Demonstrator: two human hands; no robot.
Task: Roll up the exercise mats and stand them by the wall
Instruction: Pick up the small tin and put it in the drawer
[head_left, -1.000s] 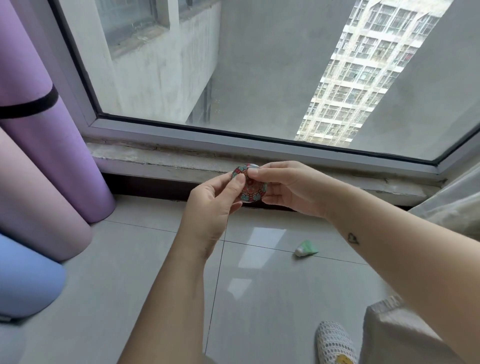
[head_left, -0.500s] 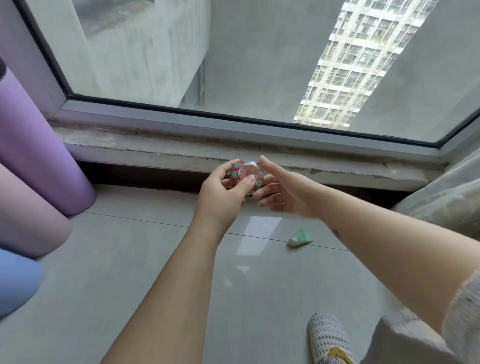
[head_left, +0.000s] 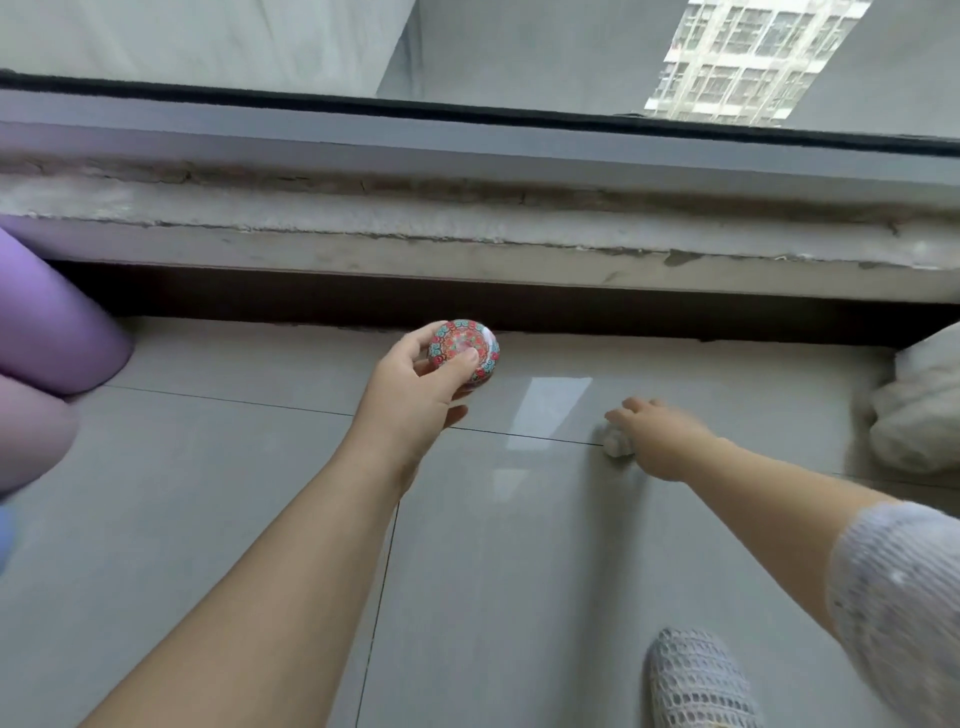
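Tiled floor (head_left: 208, 545), rolled mats (head_left: 52, 332) at its left edge.
Your left hand's (head_left: 415, 395) grip curls round a patterned tin (head_left: 462, 349); your right hand (head_left: 662, 441) reaches a small pale object (head_left: 615, 447), grip too blurred to tell.

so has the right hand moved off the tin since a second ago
Yes. The right hand has left the patterned tin, held by the left hand alone, and gone down and right to the small object on the floor's grout line.
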